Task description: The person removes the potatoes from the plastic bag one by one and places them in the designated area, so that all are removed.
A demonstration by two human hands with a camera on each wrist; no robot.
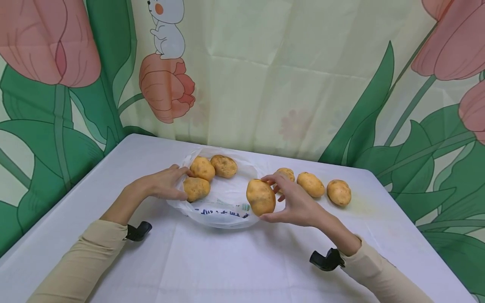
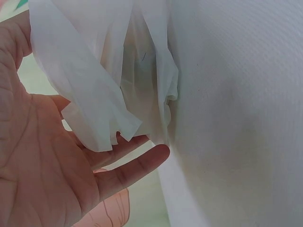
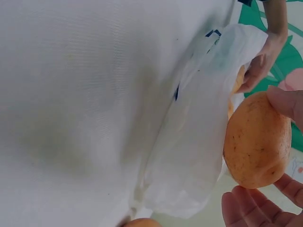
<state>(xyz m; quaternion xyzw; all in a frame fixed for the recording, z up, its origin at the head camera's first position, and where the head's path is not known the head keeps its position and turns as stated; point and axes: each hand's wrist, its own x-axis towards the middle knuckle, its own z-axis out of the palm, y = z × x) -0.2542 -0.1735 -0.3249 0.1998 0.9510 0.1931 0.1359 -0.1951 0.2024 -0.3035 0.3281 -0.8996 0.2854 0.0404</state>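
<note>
In the head view my right hand [image 1: 295,202] holds a potato [image 1: 260,197] between thumb and fingers, above the right rim of a white plastic bag [image 1: 227,222]. The right wrist view shows this potato [image 3: 258,142] upright beside the bag [image 3: 189,142]. My left hand [image 1: 164,183] is at the bag's left rim, with thumb and fingers over its edge. Thin plastic [image 2: 94,80] falls across its fingers in the left wrist view, hiding some of them. Inside the open bag lie three potatoes, one [image 1: 224,166] at the back and two near the left hand.
To the right of the bag, a row of three potatoes lies on the white-covered table [image 1: 227,269]; the nearest potato [image 1: 286,173] is partly behind the right hand, and the farthest [image 1: 339,192] is near the right side. A tulip-printed curtain [image 1: 257,84] hangs behind the table.
</note>
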